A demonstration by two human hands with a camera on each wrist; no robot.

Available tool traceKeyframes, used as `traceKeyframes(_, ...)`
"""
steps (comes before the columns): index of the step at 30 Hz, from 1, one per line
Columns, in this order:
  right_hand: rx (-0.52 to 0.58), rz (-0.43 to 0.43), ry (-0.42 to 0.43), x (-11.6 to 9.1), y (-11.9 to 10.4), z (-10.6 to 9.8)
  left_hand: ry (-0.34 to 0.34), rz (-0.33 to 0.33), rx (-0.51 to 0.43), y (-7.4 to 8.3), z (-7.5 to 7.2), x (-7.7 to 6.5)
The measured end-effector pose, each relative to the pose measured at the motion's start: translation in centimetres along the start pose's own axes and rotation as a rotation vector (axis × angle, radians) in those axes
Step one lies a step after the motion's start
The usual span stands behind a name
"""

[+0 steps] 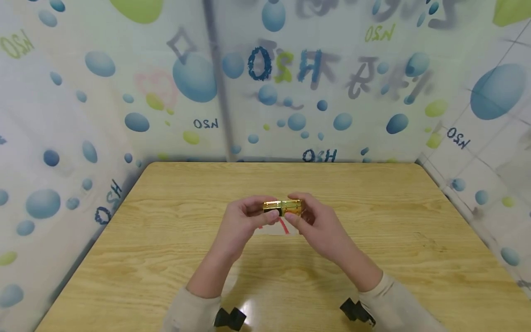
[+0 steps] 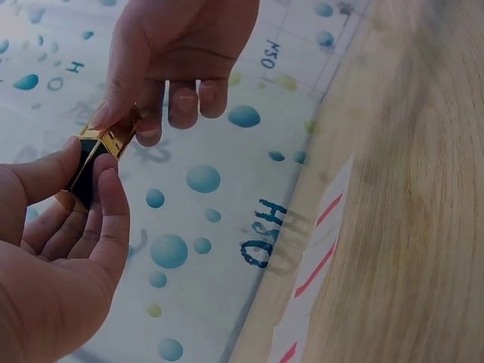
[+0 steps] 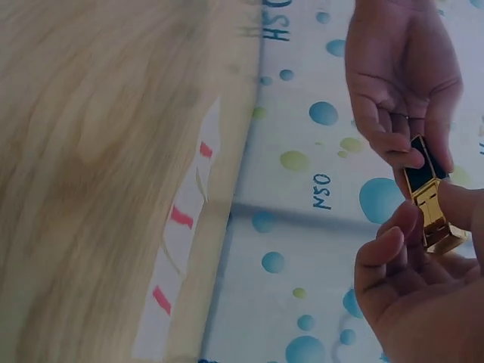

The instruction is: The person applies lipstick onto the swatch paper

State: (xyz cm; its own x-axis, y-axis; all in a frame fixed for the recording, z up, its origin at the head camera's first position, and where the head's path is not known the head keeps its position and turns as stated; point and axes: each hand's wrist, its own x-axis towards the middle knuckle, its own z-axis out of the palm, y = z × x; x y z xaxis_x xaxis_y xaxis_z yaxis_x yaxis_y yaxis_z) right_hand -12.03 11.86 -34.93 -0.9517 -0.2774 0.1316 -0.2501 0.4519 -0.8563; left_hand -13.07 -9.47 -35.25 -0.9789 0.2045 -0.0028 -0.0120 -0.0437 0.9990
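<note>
A gold and black lipstick tube (image 1: 282, 206) is held sideways between both hands, above the table. My left hand (image 1: 237, 226) pinches its black half between thumb and fingers, while my right hand (image 1: 325, 228) grips the gold half (image 3: 431, 208), thumb along the near side. The two halves meet end to end in the wrist views. Behind and below the hands lies a strip of white paper (image 1: 271, 229) with red strokes, partly covered by them in the head view.
The wooden table (image 1: 186, 184) has rounded far corners. Curtains (image 1: 356, 83) with blue and green bubble prints hang behind it and along both sides. A black block-shaped wrist mount (image 1: 230, 319) sits at the left sleeve, another (image 1: 356, 311) at the right.
</note>
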Motion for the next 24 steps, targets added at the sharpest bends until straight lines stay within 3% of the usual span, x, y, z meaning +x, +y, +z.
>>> traceKeyframes(7,-0.242,-0.224,0.029,-0.03,0.12,-0.41,0.022,-0.008,0.002,0.44,-0.08,-0.16)
traceKeyframes(11,-0.319,-0.301,0.059,-0.06,0.44,-0.59,0.022,-0.002,0.009,0.55,-0.13,-0.26)
traceKeyframes(18,-0.309,-0.262,0.027,0.0,0.59,-0.71,0.0,0.037,0.047,0.75,0.0,-0.44)
traceKeyframes(24,-0.241,-0.23,-0.038,0.06,0.62,-0.59,-0.02,0.043,0.006,0.45,0.22,-0.26)
